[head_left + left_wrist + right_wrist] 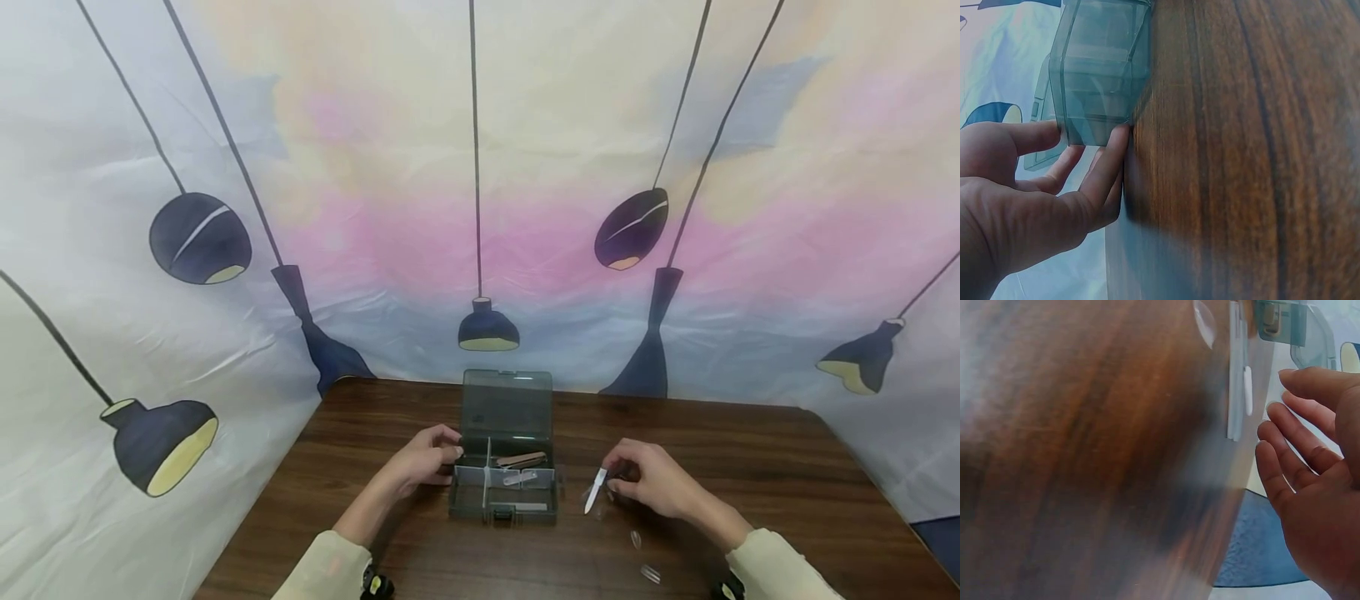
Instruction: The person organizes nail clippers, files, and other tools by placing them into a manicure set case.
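Observation:
A grey-green see-through plastic box (467,508) stands on the table with its lid (506,404) raised at the back. My left hand (423,458) grips the box at its left side; in the left wrist view thumb and fingers lie around a corner of the box (1100,87). The right hand (648,479) is bent over the table, right of the box. Beside its fingertips lies a slim white pointed stick (596,492), like a nail file. In the right wrist view the fingers (1288,434) are loosely bent, apart from the white stick (1248,390).
Inside the box, dividers separate a copper-coloured slim tool (521,460), small pinkish pieces (520,477) and a pale strip (531,507). Small clear pieces (636,540) lie on the brown wooden table (570,567) near the right hand. Behind hangs a patterned cloth (405,167).

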Available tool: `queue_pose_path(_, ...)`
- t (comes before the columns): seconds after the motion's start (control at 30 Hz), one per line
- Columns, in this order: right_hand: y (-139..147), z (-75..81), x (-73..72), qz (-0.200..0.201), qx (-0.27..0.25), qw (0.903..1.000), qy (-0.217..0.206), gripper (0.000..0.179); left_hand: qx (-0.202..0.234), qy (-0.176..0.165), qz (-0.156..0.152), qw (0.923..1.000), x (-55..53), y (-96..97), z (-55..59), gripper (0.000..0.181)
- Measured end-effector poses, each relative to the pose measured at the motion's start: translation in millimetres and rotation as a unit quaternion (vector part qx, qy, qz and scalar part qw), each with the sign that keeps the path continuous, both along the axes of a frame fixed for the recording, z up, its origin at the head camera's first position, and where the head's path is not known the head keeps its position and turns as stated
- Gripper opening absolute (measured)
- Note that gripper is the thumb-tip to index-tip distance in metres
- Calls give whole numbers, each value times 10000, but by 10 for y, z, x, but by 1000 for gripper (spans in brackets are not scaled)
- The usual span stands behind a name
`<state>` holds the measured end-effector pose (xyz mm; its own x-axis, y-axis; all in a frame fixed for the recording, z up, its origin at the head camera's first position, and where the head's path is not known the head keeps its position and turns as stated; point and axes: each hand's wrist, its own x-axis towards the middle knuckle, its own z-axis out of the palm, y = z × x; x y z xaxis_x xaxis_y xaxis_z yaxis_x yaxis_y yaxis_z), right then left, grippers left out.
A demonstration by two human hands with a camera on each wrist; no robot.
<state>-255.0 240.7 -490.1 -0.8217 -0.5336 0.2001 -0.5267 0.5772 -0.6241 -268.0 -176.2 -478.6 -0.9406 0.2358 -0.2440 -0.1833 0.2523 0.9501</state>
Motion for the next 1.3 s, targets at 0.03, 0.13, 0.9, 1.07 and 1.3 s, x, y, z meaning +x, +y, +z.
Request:
queue_pose_path(0.03,4,-9,9,15,19,10000,-18,15,-4,-2,-1,10000,1,-1,0,30)
queue_pose_path(0.13,18,-37,34,48,127,9999,47,15,13,-12,-28,10000,0,-10,-9,30)
queue_pose_path(0.9,70,-110,108,144,644,9976,229,19,24,-3,-23,10000,0,-14,-40,29)
queue_pose_path(1.07,81,-111,126,131,510,9986,-85,20,37,27,-43,10000,14,-16,-18,29)
queue_pose_path(1.3,66,-115,164,128,252,9984,-488,21,53,11,-80,10000,27,-20,-1,30)
